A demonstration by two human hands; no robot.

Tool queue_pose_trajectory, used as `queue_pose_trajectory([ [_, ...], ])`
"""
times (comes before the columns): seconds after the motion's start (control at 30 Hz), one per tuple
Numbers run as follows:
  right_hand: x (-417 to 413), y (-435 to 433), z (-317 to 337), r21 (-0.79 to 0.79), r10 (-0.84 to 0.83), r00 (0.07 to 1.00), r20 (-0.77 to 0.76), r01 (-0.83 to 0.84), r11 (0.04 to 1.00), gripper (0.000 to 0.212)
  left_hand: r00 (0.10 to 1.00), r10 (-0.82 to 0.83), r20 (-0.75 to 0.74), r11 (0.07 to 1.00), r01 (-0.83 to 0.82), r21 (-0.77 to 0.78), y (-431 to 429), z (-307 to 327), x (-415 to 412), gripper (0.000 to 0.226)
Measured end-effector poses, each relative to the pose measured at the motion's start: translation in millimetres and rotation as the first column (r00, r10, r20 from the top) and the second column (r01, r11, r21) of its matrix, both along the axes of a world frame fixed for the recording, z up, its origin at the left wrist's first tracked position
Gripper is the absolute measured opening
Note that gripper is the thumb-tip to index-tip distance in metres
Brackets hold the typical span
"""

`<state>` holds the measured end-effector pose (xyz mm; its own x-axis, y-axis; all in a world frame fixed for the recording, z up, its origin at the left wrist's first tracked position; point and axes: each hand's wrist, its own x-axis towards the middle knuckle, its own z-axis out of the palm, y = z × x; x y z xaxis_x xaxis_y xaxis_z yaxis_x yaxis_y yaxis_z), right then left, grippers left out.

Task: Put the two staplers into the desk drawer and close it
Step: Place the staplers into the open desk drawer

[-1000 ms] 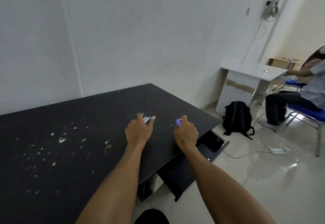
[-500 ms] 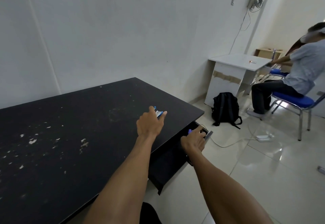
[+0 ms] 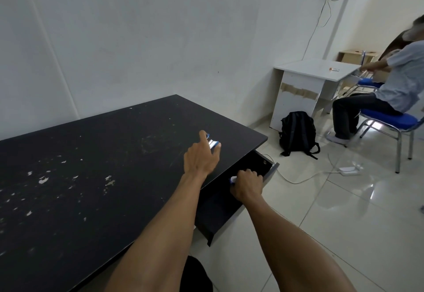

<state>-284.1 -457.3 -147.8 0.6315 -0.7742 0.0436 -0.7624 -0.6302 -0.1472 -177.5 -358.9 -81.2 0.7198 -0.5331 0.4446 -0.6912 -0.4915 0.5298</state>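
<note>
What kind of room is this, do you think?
Probably a plain office or workroom. There is a long black desk with an open drawer, a small white desk against the bare wall, and someone sitting on a blue chair on the tiled floor.

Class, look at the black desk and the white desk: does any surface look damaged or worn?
Yes. The black desk top has pale chipped patches on its left part, and the white desk panel shows a torn brown strip.
</note>
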Motion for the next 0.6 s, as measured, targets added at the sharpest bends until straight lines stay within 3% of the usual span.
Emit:
queue_pose_trajectory([
  [0.13, -6, -6, 3, -0.020, -0.090, 0.969, 0.229, 0.097, 0.995, 0.025, 0.975, -0.219, -0.039, 0.976, 0.219, -0.005, 0, 0, -10, 0.032],
  [0.23, -16, -8, 7, 0.160, -0.385, 0.767, 0.513, 0.355, 0.921, 0.030, 0.945, -0.326, 0.000, 0.935, 0.322, 0.150, 2, -8, -25, 0.035],
  [0.33, -25, -14, 9, 0.407, -0.566, 0.577, 0.590, 0.393, 0.825, 0.034, 0.901, -0.394, 0.183, 0.883, 0.316, 0.347, 2, -14, -43, 0.039],
  [0.43, -29, -16, 7, 0.446, -0.586, 0.545, 0.599, 0.380, 0.810, 0.036, 0.836, -0.504, 0.217, 0.788, 0.342, 0.512, 0, -27, -64, 0.040],
  [0.6, -34, -14, -2, 0.487, -0.589, 0.587, 0.555, 0.345, 0.802, 0.036, 0.966, -0.257, -0.014, 0.736, 0.205, 0.645, 10, -60, -74, 0.034],
])
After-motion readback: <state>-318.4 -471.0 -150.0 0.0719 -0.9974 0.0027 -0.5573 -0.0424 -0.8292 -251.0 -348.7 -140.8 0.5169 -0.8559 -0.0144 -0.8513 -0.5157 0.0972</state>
